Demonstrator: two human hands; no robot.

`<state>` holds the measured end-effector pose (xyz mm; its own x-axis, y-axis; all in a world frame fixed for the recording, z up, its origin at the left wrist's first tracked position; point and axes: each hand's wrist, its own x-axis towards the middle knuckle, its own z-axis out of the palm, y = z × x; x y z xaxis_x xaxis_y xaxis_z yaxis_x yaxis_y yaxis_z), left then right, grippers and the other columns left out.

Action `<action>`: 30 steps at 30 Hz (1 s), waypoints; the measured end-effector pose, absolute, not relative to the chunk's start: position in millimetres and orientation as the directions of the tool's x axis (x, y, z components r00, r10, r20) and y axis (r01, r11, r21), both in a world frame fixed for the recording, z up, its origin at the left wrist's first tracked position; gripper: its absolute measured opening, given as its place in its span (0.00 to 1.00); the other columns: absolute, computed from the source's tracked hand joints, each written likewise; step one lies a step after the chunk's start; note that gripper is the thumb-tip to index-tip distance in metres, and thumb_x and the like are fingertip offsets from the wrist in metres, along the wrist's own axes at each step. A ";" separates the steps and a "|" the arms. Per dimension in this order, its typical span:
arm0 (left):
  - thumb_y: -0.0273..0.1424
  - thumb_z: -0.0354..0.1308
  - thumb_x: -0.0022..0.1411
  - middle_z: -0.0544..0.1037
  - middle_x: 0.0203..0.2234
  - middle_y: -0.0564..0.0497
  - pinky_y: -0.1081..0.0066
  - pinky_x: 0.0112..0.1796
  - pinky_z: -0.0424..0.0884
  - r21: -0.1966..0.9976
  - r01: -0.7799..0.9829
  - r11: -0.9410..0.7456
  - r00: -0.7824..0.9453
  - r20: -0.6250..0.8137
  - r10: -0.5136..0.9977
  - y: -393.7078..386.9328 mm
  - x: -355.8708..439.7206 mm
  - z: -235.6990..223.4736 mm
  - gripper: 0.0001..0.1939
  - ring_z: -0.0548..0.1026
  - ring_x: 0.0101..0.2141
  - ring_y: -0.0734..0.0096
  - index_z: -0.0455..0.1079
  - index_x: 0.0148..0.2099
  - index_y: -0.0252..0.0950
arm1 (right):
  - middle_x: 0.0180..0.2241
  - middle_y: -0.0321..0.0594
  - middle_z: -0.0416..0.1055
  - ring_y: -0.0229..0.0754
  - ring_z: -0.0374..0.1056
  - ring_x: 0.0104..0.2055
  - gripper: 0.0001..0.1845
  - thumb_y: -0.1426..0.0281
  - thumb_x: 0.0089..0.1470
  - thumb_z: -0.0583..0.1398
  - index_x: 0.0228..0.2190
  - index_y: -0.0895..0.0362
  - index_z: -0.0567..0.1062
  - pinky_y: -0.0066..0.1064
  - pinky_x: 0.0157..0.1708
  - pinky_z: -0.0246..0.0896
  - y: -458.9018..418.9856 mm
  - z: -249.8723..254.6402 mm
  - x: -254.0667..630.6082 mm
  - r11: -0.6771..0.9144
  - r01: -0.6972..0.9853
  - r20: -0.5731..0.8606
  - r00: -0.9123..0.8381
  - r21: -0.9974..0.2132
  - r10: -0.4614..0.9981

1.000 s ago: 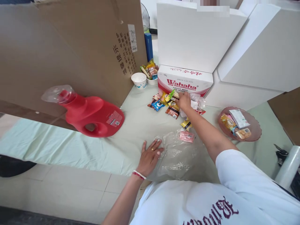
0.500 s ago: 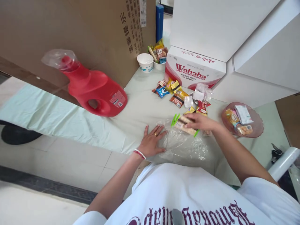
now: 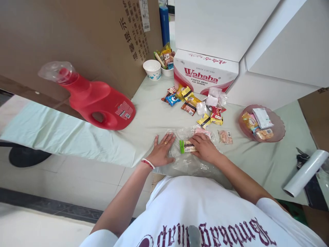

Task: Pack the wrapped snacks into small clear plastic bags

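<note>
A clear plastic sheet or bag lies on the cloth in front of me. My left hand rests flat on its left side, fingers spread, holding nothing. My right hand has its fingers over the right end of a wrapped snack bar with green ends, low on the plastic. Palm and fingers hide that end. Just beyond the right fingers is a pink packet, partly covered. A small pinkish snack packet lies right of my right hand.
Several wrapped snacks lie ahead, before a Wahaha carton. A pink bowl with packets stands right, near a plastic film roll. A red jug is left; paper cups stand behind.
My right hand has brought the snack bar down and left onto the plastic, turning it level. The pink packet and the small pinkish packet now show more. My left hand stays flat.
</note>
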<state>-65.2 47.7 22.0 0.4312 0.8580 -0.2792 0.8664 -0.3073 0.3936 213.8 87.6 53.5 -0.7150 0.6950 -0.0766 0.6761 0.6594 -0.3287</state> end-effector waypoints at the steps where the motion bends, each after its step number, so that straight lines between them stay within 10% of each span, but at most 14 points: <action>1: 0.45 0.63 0.57 0.42 0.75 0.38 0.35 0.65 0.24 0.390 0.865 -0.315 0.438 -0.282 0.853 48.2 -65.7 22.4 0.58 0.41 0.73 0.46 0.32 0.77 0.41 | 0.58 0.51 0.69 0.58 0.56 0.63 0.34 0.64 0.56 0.67 0.62 0.57 0.68 0.50 0.63 0.51 87.7 53.5 214.0 0.643 0.682 -0.076 -0.704 -0.347 0.706; 19: 0.49 0.67 0.51 0.39 0.74 0.34 0.34 0.64 0.24 0.399 0.844 -0.358 0.487 -0.292 0.823 49.7 -75.6 17.6 0.64 0.39 0.73 0.42 0.32 0.77 0.38 | 0.53 0.53 0.72 0.59 0.55 0.65 0.31 0.65 0.57 0.64 0.60 0.58 0.69 0.56 0.67 0.40 69.9 69.9 214.7 0.713 0.617 -0.046 -0.766 -0.333 0.641; 26: 0.29 0.59 0.54 0.43 0.75 0.49 0.34 0.65 0.26 0.365 0.864 -0.348 0.393 -0.055 0.918 19.2 -74.7 48.3 0.49 0.34 0.73 0.41 0.46 0.75 0.49 | 0.59 0.53 0.67 0.61 0.51 0.68 0.36 0.61 0.57 0.66 0.64 0.56 0.66 0.62 0.67 0.38 63.8 49.1 212.9 0.699 0.614 -0.048 -0.762 -0.367 0.645; 30: 0.28 0.55 0.57 0.57 0.72 0.49 0.40 0.68 0.27 0.442 0.709 -0.550 0.622 -0.024 0.782 -12.3 -64.9 52.5 0.42 0.51 0.72 0.49 0.52 0.73 0.48 | 0.61 0.53 0.65 0.57 0.54 0.67 0.30 0.58 0.62 0.62 0.61 0.55 0.68 0.57 0.67 0.48 44.8 61.8 243.6 0.678 0.549 0.093 -0.741 -0.489 0.666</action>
